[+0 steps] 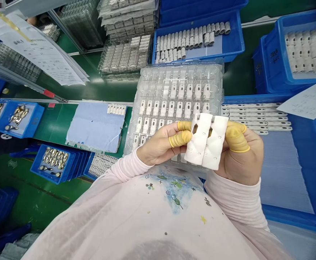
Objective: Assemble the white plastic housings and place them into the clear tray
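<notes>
Two white moulded plastic housings, the left housing (198,139) and the right housing (216,142), are held side by side and slightly tilted in front of my chest. My left hand (165,141) grips the left one at its edge, with yellow finger cots on thumb and finger. On the other side my right hand (240,151), also in yellow cots, closes on the right one; its fingertips are partly hidden behind it. Below and behind them lies a clear plastic blister tray (149,86) with rows of similar white housings in its pockets.
On the right stands a blue bin (307,159) with rows of white housings. Another blue bin (231,43) of housings is at the back, beside stacked filled trays (125,57). A blue pad (93,126) with several housings lies left. Gold-coloured parts fill a blue tray (63,177).
</notes>
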The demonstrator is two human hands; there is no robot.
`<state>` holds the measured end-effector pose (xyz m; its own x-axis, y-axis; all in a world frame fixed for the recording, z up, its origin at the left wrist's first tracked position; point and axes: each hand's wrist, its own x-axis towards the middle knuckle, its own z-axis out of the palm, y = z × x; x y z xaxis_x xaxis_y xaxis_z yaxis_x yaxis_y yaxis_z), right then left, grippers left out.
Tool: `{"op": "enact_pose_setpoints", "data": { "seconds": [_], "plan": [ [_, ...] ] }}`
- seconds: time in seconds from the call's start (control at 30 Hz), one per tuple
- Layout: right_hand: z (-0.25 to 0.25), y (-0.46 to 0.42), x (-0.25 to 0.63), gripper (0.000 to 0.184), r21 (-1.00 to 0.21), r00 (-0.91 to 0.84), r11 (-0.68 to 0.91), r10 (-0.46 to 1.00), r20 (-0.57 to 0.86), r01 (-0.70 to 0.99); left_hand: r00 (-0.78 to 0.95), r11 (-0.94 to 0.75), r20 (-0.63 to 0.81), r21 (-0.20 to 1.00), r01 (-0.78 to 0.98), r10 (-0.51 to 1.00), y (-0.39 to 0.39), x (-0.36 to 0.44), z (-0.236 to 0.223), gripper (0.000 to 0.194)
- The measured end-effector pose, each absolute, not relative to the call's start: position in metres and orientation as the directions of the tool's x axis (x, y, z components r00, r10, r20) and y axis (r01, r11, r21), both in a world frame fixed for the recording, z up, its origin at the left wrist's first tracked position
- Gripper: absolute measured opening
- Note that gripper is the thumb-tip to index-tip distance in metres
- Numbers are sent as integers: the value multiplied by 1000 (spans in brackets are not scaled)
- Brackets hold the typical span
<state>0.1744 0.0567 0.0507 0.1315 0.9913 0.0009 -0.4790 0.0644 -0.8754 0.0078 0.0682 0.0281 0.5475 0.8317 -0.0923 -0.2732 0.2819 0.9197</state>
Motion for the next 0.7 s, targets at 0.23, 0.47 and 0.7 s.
{"op": "enact_pose_setpoints", "data": {
  "seconds": [0.23,0.47,0.7],
  "plan": [
    [44,52,178,29,-859,87,13,996,-37,-511,562,340,-113,885,-318,820,68,9,29,60],
    [46,51,178,38,-862,105,-4,992,-67,-506,556,363,-112,857,-365,823,68,10,30,60],
    [45,57,181,28,-811,-123,-59,992,16,-582,512,338,-126,876,-344,850,66,10,30,62]
  ]
}}
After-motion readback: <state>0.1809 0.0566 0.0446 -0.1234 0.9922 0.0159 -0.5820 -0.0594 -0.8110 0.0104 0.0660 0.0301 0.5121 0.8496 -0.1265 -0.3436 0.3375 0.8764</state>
